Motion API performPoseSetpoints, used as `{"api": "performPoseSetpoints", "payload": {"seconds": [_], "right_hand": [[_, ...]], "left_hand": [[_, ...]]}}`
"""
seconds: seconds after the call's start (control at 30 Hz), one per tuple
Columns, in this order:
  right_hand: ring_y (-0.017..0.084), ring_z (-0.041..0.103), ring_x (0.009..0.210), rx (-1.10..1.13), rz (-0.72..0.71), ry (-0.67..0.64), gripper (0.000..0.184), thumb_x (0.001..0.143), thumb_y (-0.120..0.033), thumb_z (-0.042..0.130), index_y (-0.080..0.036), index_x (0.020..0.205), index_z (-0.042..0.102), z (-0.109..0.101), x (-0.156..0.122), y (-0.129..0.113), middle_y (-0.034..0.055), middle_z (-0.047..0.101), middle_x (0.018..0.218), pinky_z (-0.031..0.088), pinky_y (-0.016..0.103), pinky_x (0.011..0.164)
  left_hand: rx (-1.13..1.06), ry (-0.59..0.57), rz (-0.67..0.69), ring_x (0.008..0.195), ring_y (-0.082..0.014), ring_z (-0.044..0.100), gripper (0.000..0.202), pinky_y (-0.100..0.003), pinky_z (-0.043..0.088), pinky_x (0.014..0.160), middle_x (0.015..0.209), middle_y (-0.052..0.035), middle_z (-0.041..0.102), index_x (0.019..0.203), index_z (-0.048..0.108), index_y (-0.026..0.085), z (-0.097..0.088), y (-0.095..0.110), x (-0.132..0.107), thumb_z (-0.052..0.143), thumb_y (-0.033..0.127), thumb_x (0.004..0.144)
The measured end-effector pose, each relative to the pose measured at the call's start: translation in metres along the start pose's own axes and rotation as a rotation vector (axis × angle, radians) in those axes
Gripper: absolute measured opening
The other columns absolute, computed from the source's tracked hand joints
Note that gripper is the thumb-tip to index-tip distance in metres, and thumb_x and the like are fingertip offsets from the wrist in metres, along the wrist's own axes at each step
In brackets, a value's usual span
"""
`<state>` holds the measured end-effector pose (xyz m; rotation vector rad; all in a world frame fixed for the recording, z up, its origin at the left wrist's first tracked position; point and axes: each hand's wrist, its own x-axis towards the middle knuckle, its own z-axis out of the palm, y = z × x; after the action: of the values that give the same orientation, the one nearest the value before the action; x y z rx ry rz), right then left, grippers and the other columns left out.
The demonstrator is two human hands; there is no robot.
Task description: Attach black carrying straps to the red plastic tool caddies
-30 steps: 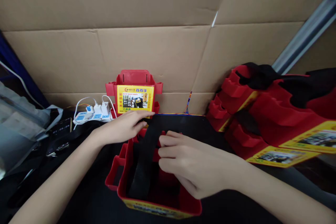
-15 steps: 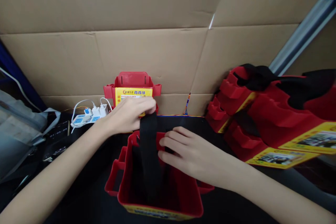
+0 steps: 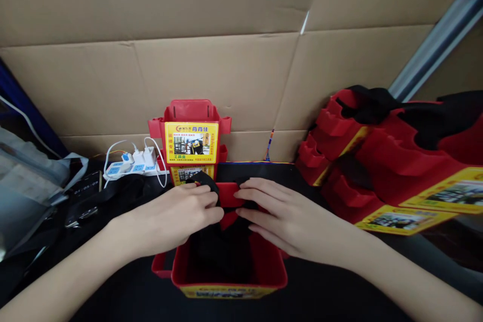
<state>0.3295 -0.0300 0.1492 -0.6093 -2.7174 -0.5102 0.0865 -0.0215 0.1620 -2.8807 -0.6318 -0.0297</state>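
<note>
A red plastic tool box (image 3: pixel 269 267) with a yellow label stands in front of me, its opening facing up. My left hand (image 3: pixel 175 216) is closed on a black webbing strap (image 3: pixel 204 180) at the left of the box's back wall (image 3: pixel 228 194). More of the strap lies dark inside the box. My right hand (image 3: pixel 273 211) grips the right side of that back wall, its fingers bent over the inner face and its thumb hidden. Some black strap shows behind these fingers.
Stacked red tool boxes (image 3: pixel 192 110) with yellow labels stand against the cardboard wall (image 3: pixel 219 80). More red boxes (image 3: pixel 400 161) with black straps are piled at right. At left are a power strip (image 3: pixel 130 168) with plugs, a phone (image 3: pixel 86 186) showing a timer, and a greyish plastic bag (image 3: pixel 26 191).
My left hand has come down and towards me, lowering the raised strap to the box's back wall. My right hand stays at the wall, shifted slightly right.
</note>
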Motion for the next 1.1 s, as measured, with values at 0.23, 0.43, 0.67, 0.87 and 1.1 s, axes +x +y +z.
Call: {"api": "performPoseSetpoints", "payload": {"seconds": [0.23, 0.43, 0.67, 0.87, 1.1], "right_hand": [[0.019, 0.059, 0.097, 0.157, 0.09, 0.007, 0.037, 0.084, -0.04, 0.053, -0.022, 0.116, 0.057, 0.004, -0.007, -0.06, 0.0027, 0.064, 0.111, 0.048, 0.033, 0.085], [0.014, 0.061, 0.063, 0.179, 0.121, -0.194, 0.037, 0.082, -0.008, 0.048, -0.02, 0.117, 0.053, 0.021, -0.02, -0.068, -0.0006, 0.068, 0.082, 0.042, 0.025, 0.054], [0.012, 0.061, 0.07, 0.25, 0.402, -0.295, 0.038, 0.078, -0.001, 0.05, -0.027, 0.104, 0.059, 0.004, -0.055, -0.011, -0.0033, 0.066, 0.086, 0.043, 0.023, 0.058], [0.016, 0.057, 0.094, 0.16, 0.586, -0.042, 0.027, 0.09, -0.033, 0.047, -0.019, 0.111, 0.056, 0.038, -0.078, 0.061, 0.0073, 0.056, 0.113, 0.049, 0.036, 0.081], [0.018, 0.056, 0.097, 0.084, 0.628, 0.078, 0.03, 0.089, -0.033, 0.05, -0.017, 0.115, 0.053, 0.081, -0.088, 0.117, 0.0084, 0.054, 0.116, 0.049, 0.039, 0.082]], "left_hand": [[-0.283, 0.155, -0.141, 0.088, -0.0117, 0.05, 0.019, -0.026, 0.04, 0.078, 0.095, 0.0013, 0.056, 0.09, 0.05, 0.021, -0.015, 0.009, -0.035, 0.039, 0.006, 0.089], [-0.282, 0.671, -0.287, 0.097, -0.0136, 0.049, 0.023, -0.028, 0.04, 0.084, 0.102, -0.0036, 0.052, 0.095, 0.051, 0.019, 0.037, 0.007, -0.033, 0.047, 0.0, 0.083], [-0.365, 0.679, -0.373, 0.104, -0.0154, 0.05, 0.026, -0.028, 0.042, 0.086, 0.111, -0.0059, 0.049, 0.104, 0.051, 0.022, 0.079, 0.025, -0.034, 0.049, 0.005, 0.084], [-0.404, 0.347, -0.373, 0.106, -0.0198, 0.054, 0.026, -0.038, 0.046, 0.092, 0.116, -0.007, 0.053, 0.11, 0.052, 0.024, 0.124, 0.013, -0.01, 0.04, 0.015, 0.088], [-0.363, 0.288, -0.402, 0.12, -0.0242, 0.047, 0.035, -0.046, 0.044, 0.097, 0.126, -0.0064, 0.052, 0.119, 0.05, 0.025, 0.178, 0.008, -0.002, 0.044, 0.017, 0.085]]}}
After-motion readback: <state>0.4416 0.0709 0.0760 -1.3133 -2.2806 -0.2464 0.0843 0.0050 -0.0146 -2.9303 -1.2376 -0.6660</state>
